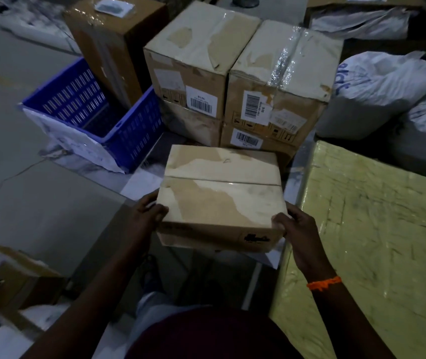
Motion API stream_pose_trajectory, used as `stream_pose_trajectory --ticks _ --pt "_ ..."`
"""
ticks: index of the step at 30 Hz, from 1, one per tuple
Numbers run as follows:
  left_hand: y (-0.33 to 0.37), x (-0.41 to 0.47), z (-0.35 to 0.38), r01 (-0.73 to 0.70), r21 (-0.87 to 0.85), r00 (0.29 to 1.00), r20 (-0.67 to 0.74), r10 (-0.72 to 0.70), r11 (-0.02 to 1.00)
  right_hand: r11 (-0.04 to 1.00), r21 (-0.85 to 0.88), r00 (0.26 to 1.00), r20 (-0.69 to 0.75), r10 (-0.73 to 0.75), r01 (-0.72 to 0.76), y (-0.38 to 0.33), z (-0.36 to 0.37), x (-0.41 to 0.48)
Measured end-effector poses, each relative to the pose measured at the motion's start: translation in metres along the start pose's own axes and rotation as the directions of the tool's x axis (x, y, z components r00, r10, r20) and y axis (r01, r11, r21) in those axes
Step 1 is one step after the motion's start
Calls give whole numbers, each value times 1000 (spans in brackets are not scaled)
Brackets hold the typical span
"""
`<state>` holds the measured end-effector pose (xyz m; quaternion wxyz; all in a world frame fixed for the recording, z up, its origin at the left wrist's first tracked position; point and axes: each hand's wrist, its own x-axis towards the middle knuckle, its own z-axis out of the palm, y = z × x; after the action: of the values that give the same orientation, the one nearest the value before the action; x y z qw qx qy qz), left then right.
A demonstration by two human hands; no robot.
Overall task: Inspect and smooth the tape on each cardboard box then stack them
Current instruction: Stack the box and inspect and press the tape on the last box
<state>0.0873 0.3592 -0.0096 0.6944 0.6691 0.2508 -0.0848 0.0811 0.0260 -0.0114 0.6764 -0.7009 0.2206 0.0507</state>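
A small cardboard box (221, 193) with clear tape over its top seam is held above the floor in front of me. My left hand (147, 215) grips its near left corner, and my right hand (293, 225) grips its near right corner. Behind it stand two stacks of taped cardboard boxes: the left stack (193, 71) and the right stack (281, 81), both with barcode labels facing me. The tape on the right stack's top box is wrinkled and shiny.
A blue plastic crate (95, 117) sits to the left on the floor. A tall brown box (113, 40) stands behind it. A large yellow wrapped parcel (372, 242) lies at my right. White sacks (382, 94) fill the far right. Another carton (12, 275) is at the lower left.
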Motion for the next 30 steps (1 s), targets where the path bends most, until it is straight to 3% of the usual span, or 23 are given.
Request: stream_pose_trajectory --ticks 5,7,8,11,14,16,23,30 --pt "-33 -7 4 -40 55 999 -4 40 998 972 -232 997 -63 -39 23 38 -5 2" --pt "-27 -9 7 -116 243 992 -27 126 963 901 -423 982 -104 -157 99 42 2 4" --pt "-19 -12 11 -197 402 976 -3 216 894 826 -534 959 -89 -268 182 40 8 5" --pt "-4 1 32 -450 732 866 217 451 511 530 -729 856 147 -495 432 28 38 21" --pt "-3 36 62 -498 848 829 405 386 180 349 -804 853 337 -398 481 19 65 51" --pt "-12 51 73 -510 858 822 467 326 57 266 -837 855 376 -357 478 18 76 66" --pt "-26 65 73 -520 854 806 492 328 -3 196 -871 863 369 -345 451 23 80 72" --pt "-23 45 69 -538 843 820 516 246 26 212 -839 849 429 -310 501 18 68 55"
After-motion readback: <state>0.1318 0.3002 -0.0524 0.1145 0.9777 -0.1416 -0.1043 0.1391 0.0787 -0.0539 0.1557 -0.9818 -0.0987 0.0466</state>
